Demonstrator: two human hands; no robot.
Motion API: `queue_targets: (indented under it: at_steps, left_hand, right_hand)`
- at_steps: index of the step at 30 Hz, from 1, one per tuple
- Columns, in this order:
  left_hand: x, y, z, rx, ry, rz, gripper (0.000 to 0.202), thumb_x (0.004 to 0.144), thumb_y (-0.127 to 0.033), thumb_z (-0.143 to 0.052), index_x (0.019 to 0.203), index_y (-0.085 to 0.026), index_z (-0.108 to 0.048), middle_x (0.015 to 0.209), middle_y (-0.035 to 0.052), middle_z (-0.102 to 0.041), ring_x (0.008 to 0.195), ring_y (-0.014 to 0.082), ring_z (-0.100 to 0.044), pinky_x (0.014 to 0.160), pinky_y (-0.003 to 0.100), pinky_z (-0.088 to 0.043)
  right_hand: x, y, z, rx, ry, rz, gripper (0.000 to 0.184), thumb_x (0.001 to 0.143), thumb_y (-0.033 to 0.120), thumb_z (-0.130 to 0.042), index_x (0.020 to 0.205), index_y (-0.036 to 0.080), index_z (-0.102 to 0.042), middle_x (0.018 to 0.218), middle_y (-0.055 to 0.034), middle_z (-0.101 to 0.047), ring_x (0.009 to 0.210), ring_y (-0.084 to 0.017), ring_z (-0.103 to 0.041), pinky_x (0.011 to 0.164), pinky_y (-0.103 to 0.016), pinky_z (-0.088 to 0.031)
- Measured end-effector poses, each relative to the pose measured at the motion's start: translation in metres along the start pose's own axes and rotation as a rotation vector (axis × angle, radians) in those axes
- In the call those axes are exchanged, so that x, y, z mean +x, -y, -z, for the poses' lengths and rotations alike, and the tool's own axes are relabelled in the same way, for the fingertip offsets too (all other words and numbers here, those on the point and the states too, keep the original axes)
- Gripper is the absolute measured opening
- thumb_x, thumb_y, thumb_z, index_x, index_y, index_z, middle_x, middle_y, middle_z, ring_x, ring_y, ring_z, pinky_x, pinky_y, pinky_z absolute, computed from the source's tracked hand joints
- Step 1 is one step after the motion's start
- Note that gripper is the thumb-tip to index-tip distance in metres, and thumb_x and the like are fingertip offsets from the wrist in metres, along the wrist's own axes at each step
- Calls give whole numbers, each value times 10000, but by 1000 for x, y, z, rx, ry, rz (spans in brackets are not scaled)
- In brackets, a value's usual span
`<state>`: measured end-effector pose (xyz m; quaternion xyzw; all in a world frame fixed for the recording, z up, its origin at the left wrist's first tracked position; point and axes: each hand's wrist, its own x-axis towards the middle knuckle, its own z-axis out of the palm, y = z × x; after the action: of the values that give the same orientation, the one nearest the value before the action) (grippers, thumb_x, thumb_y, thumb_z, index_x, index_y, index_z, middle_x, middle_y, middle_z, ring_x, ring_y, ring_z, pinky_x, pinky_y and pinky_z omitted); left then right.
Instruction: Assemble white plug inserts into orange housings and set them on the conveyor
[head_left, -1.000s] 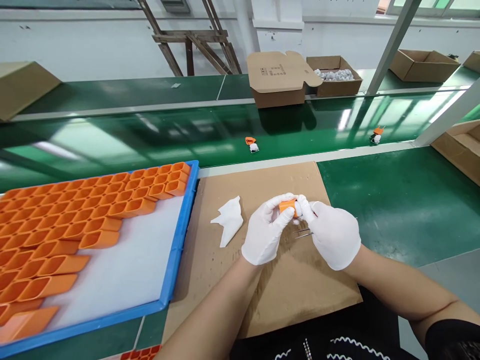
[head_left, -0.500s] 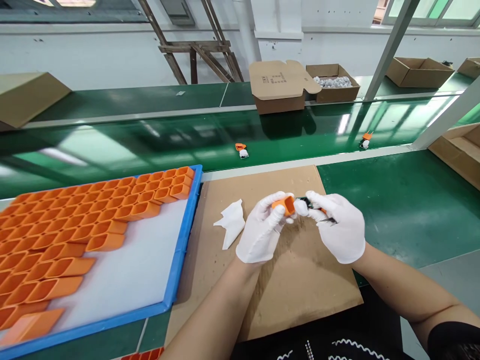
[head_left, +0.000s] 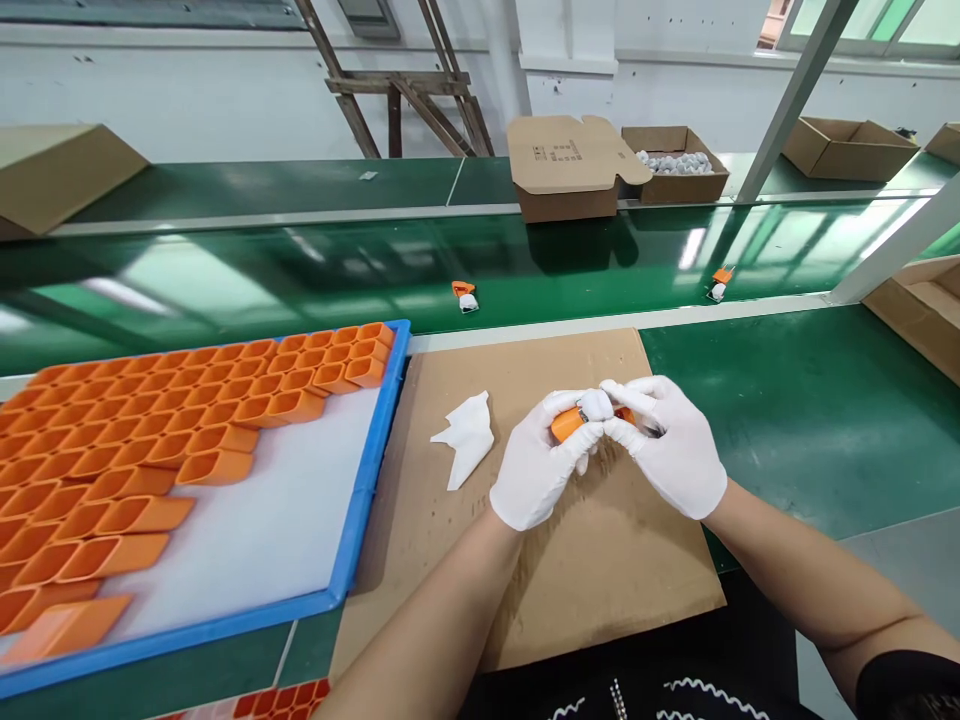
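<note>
My left hand [head_left: 534, 462], in a white glove, is closed around an orange plastic sleeve [head_left: 568, 424]. My gloved right hand [head_left: 670, 440] pinches a small assembly with a rounded white part [head_left: 596, 405] and an orange piece [head_left: 624, 414] behind it. The white part sits at the open end of the sleeve, with a dark edge showing between them; how deep it goes is hidden by my fingers. Both hands are above a brown cardboard sheet [head_left: 600, 590]. A torn piece of white paper [head_left: 469, 438] lies on the sheet, left of my left hand.
A blue-rimmed tray [head_left: 360, 500] at left holds rows of orange sleeves [head_left: 217, 467]. Beyond, a shiny green conveyor belt [head_left: 337, 290] carries two orange-and-white assemblies [head_left: 466, 297]. Behind it stand cardboard boxes, one with white parts [head_left: 679, 164]. A metal post [head_left: 795, 100] rises at right.
My hands have come together, bringing the white part from beside the sleeve to its open end. The sleeve has turned in my left hand. The assemblies on the belt have shifted left.
</note>
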<state>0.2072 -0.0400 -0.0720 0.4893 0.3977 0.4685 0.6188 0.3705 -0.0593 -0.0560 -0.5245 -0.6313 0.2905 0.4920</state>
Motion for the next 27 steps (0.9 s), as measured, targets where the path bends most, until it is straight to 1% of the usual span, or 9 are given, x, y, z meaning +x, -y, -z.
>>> queue_targets:
  at_steps: [3, 5, 9, 12, 15, 19, 22, 25, 27]
  left_hand:
    - [0, -1, 0, -1, -19, 69, 504, 746, -534, -792, 1040, -160, -628, 699, -13, -575, 509, 97, -498, 459, 241, -408]
    - [0, -3, 0, 24, 0, 111, 528, 745, -535, -790, 1063, -148, -625, 645, -15, -588, 508, 102, -498, 466, 235, -405]
    - [-4, -9, -1, 9, 112, 197, 445, 780, -525, -755, 974, -140, -642, 590, 0, -622, 459, 89, -480, 471, 229, -380]
    - [-6, -15, -2, -88, 198, 260, 448, 777, -560, -745, 917, -147, -644, 568, 10, -633, 409, 81, -453, 452, 232, -338]
    - [-7, -17, -4, -184, 213, 268, 411, 805, -553, -713, 772, -153, -624, 539, 17, -616, 410, 80, -445, 458, 229, -331]
    - [-6, -13, -7, -295, 154, 304, 360, 845, -487, -672, 717, -158, -601, 523, 2, -587, 424, 60, -429, 477, 198, -338]
    - [-6, -10, -8, -395, 129, 353, 342, 830, -491, -688, 758, -166, -612, 531, -15, -569, 425, 53, -426, 459, 175, -322]
    - [-7, -10, -7, -458, 89, 330, 305, 809, -441, -725, 758, -161, -616, 553, -21, -560, 445, 47, -431, 462, 162, -331]
    - [-7, -11, -6, -477, 74, 313, 298, 812, -416, -726, 726, -160, -601, 547, -24, -539, 452, 48, -419, 475, 166, -349]
  right_hand:
    - [3, 1, 5, -58, 38, 64, 470, 834, 271, -741, 1301, 298, -691, 1176, -68, -668, 939, -192, -640, 686, -293, -583]
    - [2, 1, 6, -1, 65, 99, 424, 880, 305, -717, 1303, 305, -689, 1248, -69, -659, 1015, -207, -650, 712, -302, -596]
    - [-1, 0, 3, 230, 31, 85, 166, 921, 325, -696, 1048, 316, -802, 1150, -43, -722, 1016, -224, -690, 793, -365, -620]
    - [-1, 1, 0, 311, 1, -1, 102, 877, 306, -749, 950, 314, -819, 1056, -34, -751, 973, -231, -714, 787, -391, -638]
    - [-2, 0, -3, 298, -19, 70, 100, 874, 297, -750, 944, 313, -820, 971, -22, -764, 926, -221, -727, 776, -380, -648]
    - [-7, -6, -9, 192, -13, 221, 253, 976, 341, -619, 1184, 294, -757, 1106, -37, -747, 882, -193, -733, 758, -344, -653]
    - [-15, -9, -13, -3, 58, 298, 420, 1040, 345, -492, 1452, 294, -556, 1111, -55, -737, 745, -158, -714, 684, -310, -631]
    - [-20, -9, -16, -220, 58, 407, 482, 1056, 333, -451, 1535, 275, -443, 1009, -57, -753, 689, -152, -687, 636, -285, -584]
    - [-20, -8, -17, -277, 61, 446, 481, 1060, 325, -438, 1538, 267, -438, 1058, -71, -750, 699, -151, -683, 634, -280, -570]
